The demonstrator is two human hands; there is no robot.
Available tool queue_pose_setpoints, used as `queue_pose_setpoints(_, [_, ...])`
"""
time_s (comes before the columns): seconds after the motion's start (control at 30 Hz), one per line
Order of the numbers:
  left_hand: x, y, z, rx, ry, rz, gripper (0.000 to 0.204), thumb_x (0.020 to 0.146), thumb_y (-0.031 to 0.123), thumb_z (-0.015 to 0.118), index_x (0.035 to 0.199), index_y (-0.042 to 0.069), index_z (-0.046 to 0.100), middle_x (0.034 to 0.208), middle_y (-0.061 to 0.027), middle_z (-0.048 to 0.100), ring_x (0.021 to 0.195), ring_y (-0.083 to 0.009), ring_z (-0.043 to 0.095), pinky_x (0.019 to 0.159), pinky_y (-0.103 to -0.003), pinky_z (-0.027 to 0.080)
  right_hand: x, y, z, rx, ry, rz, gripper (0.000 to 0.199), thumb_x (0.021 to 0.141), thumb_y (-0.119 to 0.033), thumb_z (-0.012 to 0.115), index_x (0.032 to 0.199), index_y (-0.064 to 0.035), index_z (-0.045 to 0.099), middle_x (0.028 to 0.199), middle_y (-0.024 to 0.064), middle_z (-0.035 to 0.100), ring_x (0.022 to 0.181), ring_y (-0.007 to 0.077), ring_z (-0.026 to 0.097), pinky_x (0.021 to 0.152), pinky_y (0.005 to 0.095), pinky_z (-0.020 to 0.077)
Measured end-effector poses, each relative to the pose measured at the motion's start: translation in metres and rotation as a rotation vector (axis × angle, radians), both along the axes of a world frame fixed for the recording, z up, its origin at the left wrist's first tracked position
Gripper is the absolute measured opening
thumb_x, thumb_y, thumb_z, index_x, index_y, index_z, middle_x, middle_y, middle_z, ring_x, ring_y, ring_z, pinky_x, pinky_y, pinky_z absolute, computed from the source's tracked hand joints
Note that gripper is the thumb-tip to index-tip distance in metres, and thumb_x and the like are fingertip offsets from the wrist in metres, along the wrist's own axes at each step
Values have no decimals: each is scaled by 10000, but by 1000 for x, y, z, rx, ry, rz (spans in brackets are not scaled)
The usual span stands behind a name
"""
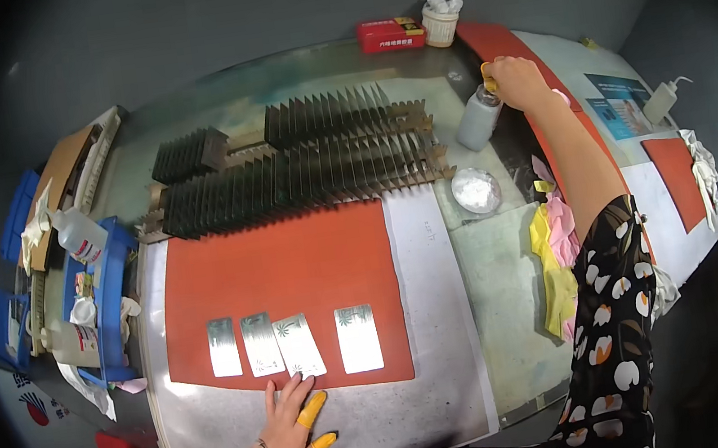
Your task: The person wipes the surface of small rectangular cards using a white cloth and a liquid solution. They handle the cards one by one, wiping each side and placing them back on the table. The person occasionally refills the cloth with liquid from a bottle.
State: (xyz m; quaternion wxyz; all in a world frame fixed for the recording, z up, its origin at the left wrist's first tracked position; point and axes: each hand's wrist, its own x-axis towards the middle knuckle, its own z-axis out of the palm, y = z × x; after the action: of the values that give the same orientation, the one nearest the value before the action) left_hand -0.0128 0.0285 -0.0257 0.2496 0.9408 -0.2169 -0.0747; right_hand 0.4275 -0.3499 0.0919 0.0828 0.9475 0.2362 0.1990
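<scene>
Four plates point(297, 344) are lying on the mat point(291, 260). The left hand point(293, 423) is resting spread, fingertips touching one. The right hand point(518, 80) is gripping a bottle's point(479, 118) top.

I note dark slotted metal racks point(306, 163) behind the orange rubber mat point(280, 280); a red rectangular box point(390, 35) sits at the desk's point(496, 297) far edge.

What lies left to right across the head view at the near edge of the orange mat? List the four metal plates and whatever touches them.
Plain silver plate → ribbed silver plate → leaf-printed tilted plate, left hand touching its corner → separate leaf-printed plate.
</scene>
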Motion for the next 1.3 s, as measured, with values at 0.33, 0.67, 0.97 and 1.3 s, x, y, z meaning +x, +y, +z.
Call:
queue_pose_setpoints(0.33, [4,0,4,50,31,-25,560,752,372,603,1175,31,468,1313,-222,310,1242,-406,275,987,-631,90,-3,0,1,54,-53,11,75,744,-119,566,800,-85,603,805,122,602,732,299,617,646,406,485])
queue_pose_setpoints(0.67, [-1,-1,2,56,-27,3,601,735,342,623,1205,31,414,1307,-232,303,1235,-426,266,986,-630,79,-89,-38,-33,597,230,-271,213,718,-93,522,902,-31,609,869,201,625,812,346,603,697,409,459])
queue_pose_setpoints(0.97, [6,-4,2,57,-61,-33,590,727,320,628,1199,37,414,1311,-226,313,1240,-416,276,983,-634,82,-96,-37,-119,619,313,-270,205,697,-71,550,887,-19,607,781,218,611,741,356,597,640,405,438])
queue_pose_setpoints(1.3, [2,-2,1,61,-63,-24,565,731,327,629,1181,40,445,1324,-205,331,1256,-389,282,988,-628,82,-99,-13,-129,508,198,-311,182,712,-111,530,859,-85,633,821,190,628,805,381,597,718,450,472])
